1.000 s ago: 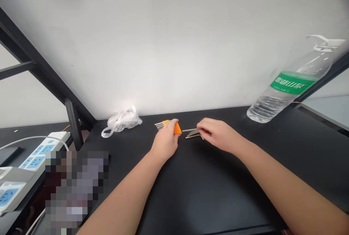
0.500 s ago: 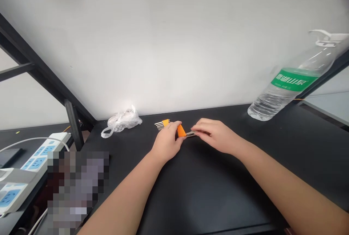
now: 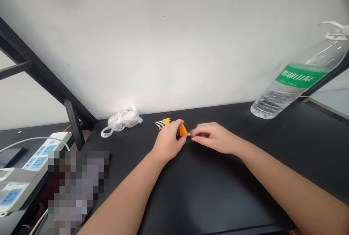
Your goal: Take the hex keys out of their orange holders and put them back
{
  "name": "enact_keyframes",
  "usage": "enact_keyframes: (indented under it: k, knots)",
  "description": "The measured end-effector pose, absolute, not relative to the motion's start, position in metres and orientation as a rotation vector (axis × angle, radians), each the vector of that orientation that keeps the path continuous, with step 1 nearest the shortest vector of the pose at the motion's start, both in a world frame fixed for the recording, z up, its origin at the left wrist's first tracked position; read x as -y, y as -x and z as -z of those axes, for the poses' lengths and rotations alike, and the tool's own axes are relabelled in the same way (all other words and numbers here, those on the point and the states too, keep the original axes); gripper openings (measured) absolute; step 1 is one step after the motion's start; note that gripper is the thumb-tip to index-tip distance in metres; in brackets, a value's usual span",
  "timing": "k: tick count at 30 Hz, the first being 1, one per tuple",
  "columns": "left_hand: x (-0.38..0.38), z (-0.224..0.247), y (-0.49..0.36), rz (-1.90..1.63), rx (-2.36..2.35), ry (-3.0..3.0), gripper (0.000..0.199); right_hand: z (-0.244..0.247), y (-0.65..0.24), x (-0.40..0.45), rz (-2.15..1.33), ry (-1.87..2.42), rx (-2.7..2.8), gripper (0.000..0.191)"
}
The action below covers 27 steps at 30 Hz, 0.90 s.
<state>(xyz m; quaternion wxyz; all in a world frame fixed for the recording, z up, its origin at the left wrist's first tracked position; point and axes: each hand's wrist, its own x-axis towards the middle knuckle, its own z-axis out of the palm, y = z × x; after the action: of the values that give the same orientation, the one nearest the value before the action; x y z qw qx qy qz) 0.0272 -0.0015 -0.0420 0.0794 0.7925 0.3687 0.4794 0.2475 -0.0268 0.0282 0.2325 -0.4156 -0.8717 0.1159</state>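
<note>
My left hand (image 3: 169, 140) grips an orange holder (image 3: 183, 130) between thumb and fingers, low over the black table (image 3: 218, 195). Just to its right, my right hand (image 3: 211, 136) pinches thin metal pieces (image 3: 190, 133) whose near ends meet the holder's right side. My right fingertips cover most of these pieces, so their number and shape cannot be told. Behind my left hand lies a second holder, yellow-orange (image 3: 166, 121), with several metal rods sticking out to its left; my left fingers partly hide it.
A crumpled clear plastic bag (image 3: 124, 119) lies near the wall. A large water bottle (image 3: 289, 82) with a green label stands at the right back. Power strips (image 3: 40, 158) and a pixelated patch are at left, beside a black metal frame (image 3: 73, 124).
My right hand has come slightly closer to the orange holder, and less of the metal pieces shows between the hands. The view has shifted a little.
</note>
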Motion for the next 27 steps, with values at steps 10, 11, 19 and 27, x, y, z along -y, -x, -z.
enact_keyframes:
  k: [10, 11, 19, 27]
  knots:
    - [0.001, 0.044, -0.025, -1.409, -1.127, -2.423, 0.057, -0.026, -0.263, 0.015, 0.190, 1.247, 2.538, 0.016]
    - [0.001, 0.044, -0.025, -1.407, -1.124, -2.426, 0.058, -0.026, -0.267, 0.012, 0.278, 1.267, 2.577, 0.015]
    - [0.000, 0.045, -0.026, -1.408, -1.084, -2.418, 0.058, -0.018, -0.260, 0.009, 0.565, 1.260, 2.634, 0.011]
    - [0.002, 0.044, -0.027, -1.365, -1.053, -2.436, 0.059, -0.018, -0.260, 0.012, 0.305, 1.411, 2.574, 0.009]
